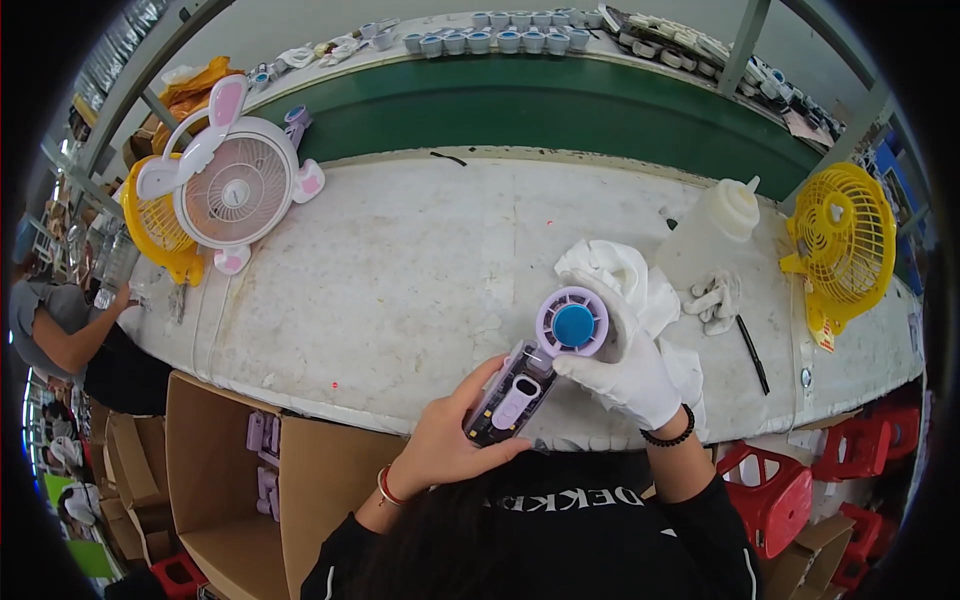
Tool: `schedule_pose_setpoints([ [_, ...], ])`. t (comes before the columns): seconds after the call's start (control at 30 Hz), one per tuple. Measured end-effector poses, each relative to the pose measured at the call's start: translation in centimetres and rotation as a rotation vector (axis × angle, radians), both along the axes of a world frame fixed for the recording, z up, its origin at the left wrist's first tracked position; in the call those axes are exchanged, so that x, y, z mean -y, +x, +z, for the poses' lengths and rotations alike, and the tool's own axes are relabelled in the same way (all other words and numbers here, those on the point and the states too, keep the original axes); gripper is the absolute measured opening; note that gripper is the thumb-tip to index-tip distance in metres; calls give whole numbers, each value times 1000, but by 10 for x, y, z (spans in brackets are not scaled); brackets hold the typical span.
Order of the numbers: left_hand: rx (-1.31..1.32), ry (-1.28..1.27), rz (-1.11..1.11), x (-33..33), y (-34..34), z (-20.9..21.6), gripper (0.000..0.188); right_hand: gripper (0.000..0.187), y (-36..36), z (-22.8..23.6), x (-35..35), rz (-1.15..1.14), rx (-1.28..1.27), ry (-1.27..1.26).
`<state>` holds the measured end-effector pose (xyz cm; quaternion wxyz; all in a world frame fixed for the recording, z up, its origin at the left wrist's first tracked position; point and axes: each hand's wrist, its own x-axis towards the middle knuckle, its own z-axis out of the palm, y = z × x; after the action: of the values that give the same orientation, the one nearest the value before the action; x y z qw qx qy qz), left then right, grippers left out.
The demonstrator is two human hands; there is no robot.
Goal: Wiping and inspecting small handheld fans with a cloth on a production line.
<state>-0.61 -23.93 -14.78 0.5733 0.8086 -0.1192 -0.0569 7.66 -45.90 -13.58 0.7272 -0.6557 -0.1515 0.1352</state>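
Note:
My bare left hand (455, 435) is wrapped round the dark, clear-cased handle of a small handheld fan (516, 402). The fan has a lilac button panel and a round lilac head with a blue centre, tilted up and to the right. A white glove covers my right hand (630, 385), whose thumb lies at the lower edge of the fan head. Bunched white cloth (605, 265) rises from behind the fan head, held in that gloved hand; most of its fingers are hidden. Lilac fan parts (264, 435) lie inside an open cardboard box (225, 535) at lower left.
On the white table (400, 270) stand a white rabbit-eared fan (236, 190), a yellow fan (845, 235) and a squeeze bottle (715, 230). A crumpled glove (715, 300) and black pen (752, 355) lie right. Blue-topped parts (480, 42) line a green-sided conveyor (520, 105). Another person (75, 335) works at left.

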Motion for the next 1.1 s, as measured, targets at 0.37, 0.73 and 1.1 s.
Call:
schedule_pose_setpoints([
  [0.37,-493,-494,202,-24,68,15,48,59,13,-13,20,-93,52,-114],
  [0.73,-280,-550,320,-36,343,-38,37,48,12,-18,16,-61,319,-406],
  [1.1,-156,-95,70,-35,216,5,50,43,10,-10,20,16,463,-498],
])
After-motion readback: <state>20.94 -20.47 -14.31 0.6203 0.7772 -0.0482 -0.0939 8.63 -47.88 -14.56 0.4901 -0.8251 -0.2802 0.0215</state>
